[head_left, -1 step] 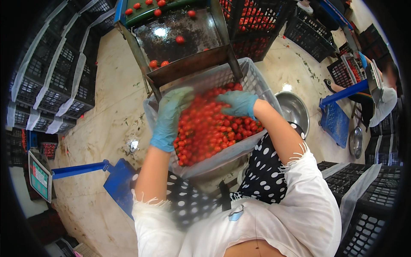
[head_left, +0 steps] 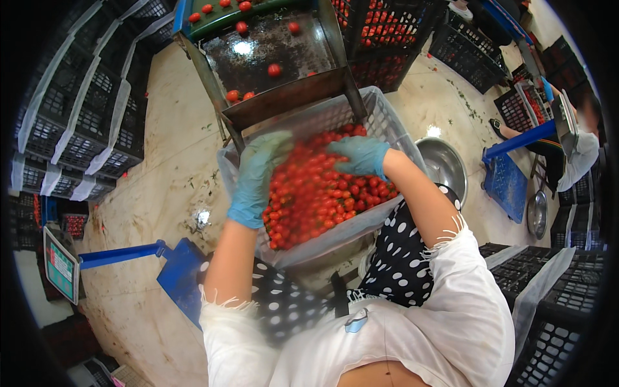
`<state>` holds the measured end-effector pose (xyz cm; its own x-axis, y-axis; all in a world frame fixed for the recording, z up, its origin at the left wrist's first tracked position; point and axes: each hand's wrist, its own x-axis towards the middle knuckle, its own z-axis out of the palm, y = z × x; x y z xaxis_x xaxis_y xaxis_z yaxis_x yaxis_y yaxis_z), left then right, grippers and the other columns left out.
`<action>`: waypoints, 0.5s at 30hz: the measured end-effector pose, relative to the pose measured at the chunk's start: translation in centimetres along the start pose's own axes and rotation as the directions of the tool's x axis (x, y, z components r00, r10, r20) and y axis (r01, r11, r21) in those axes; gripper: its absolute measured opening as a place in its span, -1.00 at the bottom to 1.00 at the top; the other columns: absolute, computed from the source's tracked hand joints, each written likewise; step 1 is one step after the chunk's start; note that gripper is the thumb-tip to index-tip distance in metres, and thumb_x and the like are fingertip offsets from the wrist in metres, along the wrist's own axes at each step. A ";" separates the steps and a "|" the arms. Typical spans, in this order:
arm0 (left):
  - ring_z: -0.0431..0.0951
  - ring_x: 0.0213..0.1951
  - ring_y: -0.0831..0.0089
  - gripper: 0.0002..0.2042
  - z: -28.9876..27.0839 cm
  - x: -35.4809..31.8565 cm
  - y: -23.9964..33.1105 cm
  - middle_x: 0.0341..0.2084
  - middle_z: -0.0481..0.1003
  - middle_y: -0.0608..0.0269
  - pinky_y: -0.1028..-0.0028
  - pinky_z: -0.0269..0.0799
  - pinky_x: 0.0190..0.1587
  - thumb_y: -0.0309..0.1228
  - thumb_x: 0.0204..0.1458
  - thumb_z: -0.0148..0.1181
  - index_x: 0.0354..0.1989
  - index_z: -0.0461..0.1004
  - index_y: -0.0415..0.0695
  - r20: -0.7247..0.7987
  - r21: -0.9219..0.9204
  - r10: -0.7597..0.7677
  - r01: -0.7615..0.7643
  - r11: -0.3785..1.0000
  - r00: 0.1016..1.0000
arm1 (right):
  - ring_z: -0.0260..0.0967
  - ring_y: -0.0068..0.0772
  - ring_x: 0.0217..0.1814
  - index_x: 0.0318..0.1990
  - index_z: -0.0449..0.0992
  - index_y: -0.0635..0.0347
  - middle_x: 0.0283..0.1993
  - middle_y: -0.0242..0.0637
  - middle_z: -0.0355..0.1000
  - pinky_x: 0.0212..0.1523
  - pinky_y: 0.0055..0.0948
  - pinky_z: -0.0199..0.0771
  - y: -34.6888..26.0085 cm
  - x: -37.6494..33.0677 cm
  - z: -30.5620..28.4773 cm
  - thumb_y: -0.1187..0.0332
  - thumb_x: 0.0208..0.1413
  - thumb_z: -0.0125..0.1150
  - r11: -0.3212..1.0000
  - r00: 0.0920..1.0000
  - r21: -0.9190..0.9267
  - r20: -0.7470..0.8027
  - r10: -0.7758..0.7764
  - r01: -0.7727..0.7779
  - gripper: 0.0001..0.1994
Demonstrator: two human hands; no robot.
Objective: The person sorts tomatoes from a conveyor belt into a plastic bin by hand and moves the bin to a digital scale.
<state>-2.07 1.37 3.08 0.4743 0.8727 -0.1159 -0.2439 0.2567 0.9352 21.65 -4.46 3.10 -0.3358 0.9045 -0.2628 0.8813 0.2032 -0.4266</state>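
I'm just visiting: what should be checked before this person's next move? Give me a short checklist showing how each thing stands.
1. Left hand and right hand gloved: ok, both in blue.
2. Both hands over the red tomatoes in the plastic crate: ok.
3. Crate below the lower end of the metal chute: ok.
4. Chute free of red tomatoes: not ok, several lie on it.
5. Either hand gripping fruit: cannot tell, their undersides are out of view.

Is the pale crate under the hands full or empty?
Partly full: red tomatoes spread across the crate, but bare mesh wall shows above them at its far side. The depth is hidden.
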 end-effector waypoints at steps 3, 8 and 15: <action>0.51 -0.19 0.44 -0.71 -0.2 0.0 -0.3 -0.20 0.50 0.20 0.48 0.38 -0.12 -0.30 0.09 0.01 -0.11 0.43 -0.23 -0.014 0.036 -0.007 0.007 0.999 1.000 | 0.35 -0.01 -0.08 -0.01 0.35 0.06 -0.15 -0.03 0.39 -0.09 -0.18 0.36 0.0 0.1 -0.3 0.18 -0.03 0.04 1.000 1.000 0.013 0.012 0.002 -0.002 -0.60; 0.51 -0.19 0.45 -0.71 -0.4 -0.2 -0.3 -0.22 0.50 0.22 0.49 0.38 -0.13 -0.28 0.09 0.00 -0.13 0.43 -0.22 -0.032 0.070 -0.009 0.011 0.997 0.999 | 0.34 -0.01 -0.04 0.03 0.33 0.05 -0.09 -0.04 0.37 -0.07 -0.17 0.35 0.1 0.2 -0.2 0.16 -0.02 0.06 1.000 1.000 0.003 0.023 0.012 -0.012 -0.58; 0.51 -0.21 0.49 -0.72 -0.3 -0.3 0.0 -0.24 0.51 0.25 0.52 0.38 -0.15 -0.27 0.10 0.00 -0.14 0.44 -0.21 -0.052 0.101 0.007 -0.002 0.995 0.999 | 0.30 -0.01 0.03 0.08 0.28 0.03 -0.01 -0.06 0.34 0.00 -0.15 0.32 -0.1 0.5 0.1 0.11 0.00 0.07 0.998 0.994 -0.033 0.094 0.056 -0.053 -0.53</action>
<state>-2.52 1.21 3.01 0.4276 0.8951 -0.1263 -0.1584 0.2118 0.9644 21.37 -4.02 2.91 -0.3157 0.8750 -0.3669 0.9085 0.1672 -0.3830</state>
